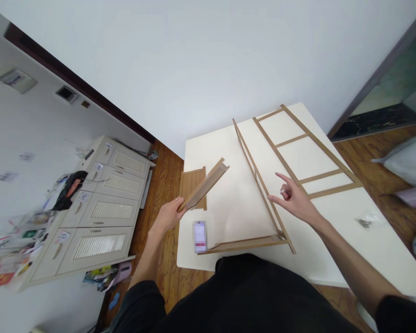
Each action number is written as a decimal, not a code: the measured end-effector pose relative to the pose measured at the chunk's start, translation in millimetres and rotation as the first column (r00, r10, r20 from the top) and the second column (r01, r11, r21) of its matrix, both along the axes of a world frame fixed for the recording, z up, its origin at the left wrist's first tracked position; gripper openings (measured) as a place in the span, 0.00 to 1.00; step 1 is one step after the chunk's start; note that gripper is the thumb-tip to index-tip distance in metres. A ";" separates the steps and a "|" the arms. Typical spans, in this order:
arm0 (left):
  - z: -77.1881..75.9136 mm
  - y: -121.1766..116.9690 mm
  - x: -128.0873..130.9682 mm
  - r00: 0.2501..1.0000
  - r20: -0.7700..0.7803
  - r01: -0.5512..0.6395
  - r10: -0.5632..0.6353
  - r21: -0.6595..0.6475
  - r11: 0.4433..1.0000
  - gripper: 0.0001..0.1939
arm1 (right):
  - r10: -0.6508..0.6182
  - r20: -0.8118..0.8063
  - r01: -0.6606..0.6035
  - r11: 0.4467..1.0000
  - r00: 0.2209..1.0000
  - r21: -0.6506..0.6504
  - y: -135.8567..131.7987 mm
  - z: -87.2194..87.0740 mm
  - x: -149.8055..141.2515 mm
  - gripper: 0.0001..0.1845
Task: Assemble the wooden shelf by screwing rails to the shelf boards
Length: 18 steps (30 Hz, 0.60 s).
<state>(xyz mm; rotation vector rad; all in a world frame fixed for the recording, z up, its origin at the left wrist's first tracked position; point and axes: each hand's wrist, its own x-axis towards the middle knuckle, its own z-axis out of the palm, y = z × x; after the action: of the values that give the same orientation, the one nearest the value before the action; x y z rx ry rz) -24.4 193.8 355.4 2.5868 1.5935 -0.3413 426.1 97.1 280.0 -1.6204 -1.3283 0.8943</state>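
Observation:
My left hand [168, 215] is closed on one end of a wooden shelf board [208, 184], held tilted above the table's left part. My right hand [294, 198] has its thumb and index finger spread, the other fingers curled; a small pale spot beside them is too small to name. It hovers just right of a wooden ladder-like side frame [255, 169] standing on its edge. Another wooden shelf board [246, 243] meets that frame's near end, along the table's front edge. A second side frame [308, 134] lies flat at the right.
On the white table [346, 236] are another wooden board [193, 178], a phone [200, 237] at the front left, and a small clear bag of hardware [365, 221]. A wall borders the back. A white cabinet [100, 208] stands left, across the wooden floor.

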 end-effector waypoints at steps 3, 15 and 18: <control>8.8 -10.3 21.2 0.991 0.007 0.136 -0.136 -0.048 0.989 0.12 | 0.192 0.100 -0.195 0.981 0.976 0.014 38.1 26.3 -6.7 0.50; 5.1 -14.1 77.1 0.978 0.161 0.151 -0.132 -0.114 0.982 0.11 | 0.440 0.231 -0.477 0.868 0.868 0.140 59.2 20.4 -52.3 0.22; 8.6 -11.5 113.4 0.955 0.228 0.206 -0.188 -0.057 0.977 0.19 | 0.464 0.264 -0.509 0.850 0.846 0.138 49.6 18.4 -62.9 0.20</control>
<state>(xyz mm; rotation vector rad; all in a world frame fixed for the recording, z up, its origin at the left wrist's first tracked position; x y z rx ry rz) 89.0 182.3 364.0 2.6205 1.2284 -0.1198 363.2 146.8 298.3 -1.2621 -1.9836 0.8472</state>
